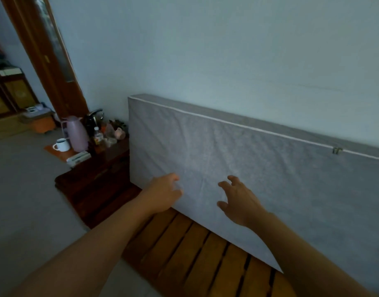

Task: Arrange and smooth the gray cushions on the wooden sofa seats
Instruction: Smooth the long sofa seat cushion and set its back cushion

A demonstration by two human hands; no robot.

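Large flat gray fabric cushion with white piping (259,168): upright on its long edge at the back of the slatted wooden sofa seat (197,254), leaning against the pale wall (205,50); zipper pull (336,150) on top edge at 3 o'clock. Bare slats exposed at 6 o'clock. Left hand (162,194) and right hand (240,202): fingers loosely spread, holding nothing, at cushion face; contact unclear. Dark wooden side table (94,174) at 9 o'clock, just beside cushion's left edge.

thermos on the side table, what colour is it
Pale pink-lilac thermos, with a darker pink top, standing behind the white mug. The head view shows it.
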